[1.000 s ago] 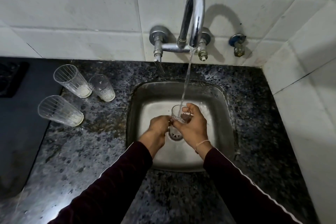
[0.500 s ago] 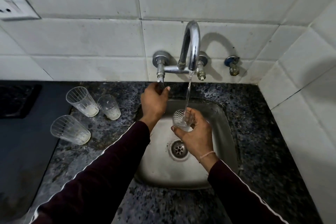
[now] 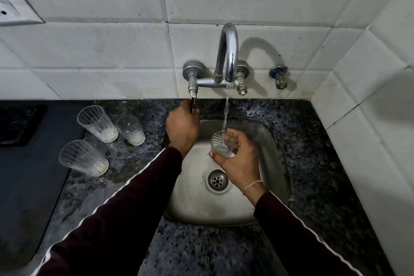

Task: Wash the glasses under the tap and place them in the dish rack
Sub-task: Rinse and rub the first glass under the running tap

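A small patterned glass [image 3: 221, 144] sits above the steel sink [image 3: 272, 163], just at twelve o'clock from the drain [image 3: 216, 180], with the stream of water [image 3: 226, 110] from the tap [image 3: 227, 51] falling into its mouth. The right hand [image 3: 240, 164] holds it, fingers and thumb curled round its wall. At ten o'clock from the glass, the left hand [image 3: 182, 127] grips the tap's left lever [image 3: 192, 102], fingers wrapped on it. Well off at nine o'clock, three ribbed glasses [image 3: 98, 123] with milky dregs stand close together on the speckled counter [image 3: 313, 163], beside a dark mat [image 3: 22, 175].
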